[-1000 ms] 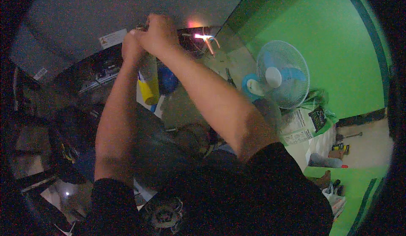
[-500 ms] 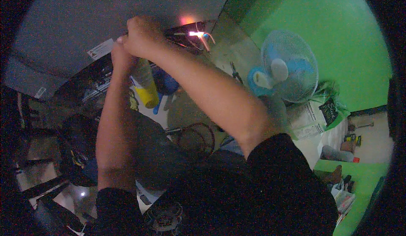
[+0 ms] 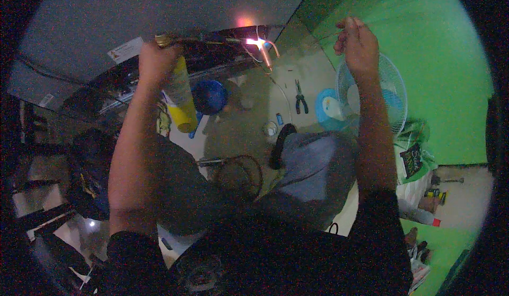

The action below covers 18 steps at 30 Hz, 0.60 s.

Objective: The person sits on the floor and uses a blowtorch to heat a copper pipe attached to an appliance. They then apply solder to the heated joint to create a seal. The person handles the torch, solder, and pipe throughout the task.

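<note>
My left hand (image 3: pixel 158 65) is closed around the top of a yellow gas torch (image 3: pixel 183 102), below its brass fitting (image 3: pixel 165 40). The torch's tube reaches to the right and ends in a bright flame (image 3: pixel 254 42). Touching the glow is a copper pipe (image 3: pixel 266 58), with a thinner bent copper tube (image 3: pixel 274 48) beside it. Off to the right, my right hand (image 3: pixel 356 49) is raised before the green wall, fingers curled and pinched. A faint thin line runs left from its fingertips; what it holds is too fine to make out.
Pliers (image 3: pixel 300 97) lie on the floor near a small blue object (image 3: pixel 280 119) and a round lid-like item (image 3: pixel 270 129). A blue bowl (image 3: pixel 210 96) stands behind the torch. A fan (image 3: pixel 398 97) is at right, close to my forearm. A hose (image 3: pixel 254 169) curls between my legs.
My right hand has left the top of the torch and moved far to the right. My left hand keeps its hold. The view has shifted slightly, and the flame still burns at the copper pipe.
</note>
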{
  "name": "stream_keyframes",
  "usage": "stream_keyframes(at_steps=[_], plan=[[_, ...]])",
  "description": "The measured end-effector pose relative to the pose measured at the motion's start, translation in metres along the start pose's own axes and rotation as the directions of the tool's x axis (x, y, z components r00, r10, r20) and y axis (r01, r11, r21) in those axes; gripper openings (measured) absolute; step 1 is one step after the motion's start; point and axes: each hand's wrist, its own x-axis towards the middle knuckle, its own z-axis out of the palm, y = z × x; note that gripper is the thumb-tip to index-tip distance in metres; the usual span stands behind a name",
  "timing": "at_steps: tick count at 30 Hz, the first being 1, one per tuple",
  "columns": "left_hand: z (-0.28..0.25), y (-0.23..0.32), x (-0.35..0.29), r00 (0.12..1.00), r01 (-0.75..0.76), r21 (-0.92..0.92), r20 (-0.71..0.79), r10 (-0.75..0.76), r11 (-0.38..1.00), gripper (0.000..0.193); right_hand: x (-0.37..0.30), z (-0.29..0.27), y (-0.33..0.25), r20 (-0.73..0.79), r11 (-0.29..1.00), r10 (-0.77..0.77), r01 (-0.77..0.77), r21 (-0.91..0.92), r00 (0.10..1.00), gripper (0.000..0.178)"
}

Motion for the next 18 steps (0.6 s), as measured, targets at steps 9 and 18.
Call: stream_keyframes(at_steps=[9,18], plan=[[0.002,0.014,-0.010,0.999,0.054,-0.023,-0.004,-0.054,0.998,0.025,-0.037,-0.006,0.034,0.219,0.899,0.269,-0.326,0.292,0.938,0.037],[0.005,0.013,-0.009,0.998,0.054,-0.024,0.015,-0.053,0.998,0.025,-0.052,-0.017,0.057,0.575,0.561,0.197,-0.572,0.598,0.794,0.055]])
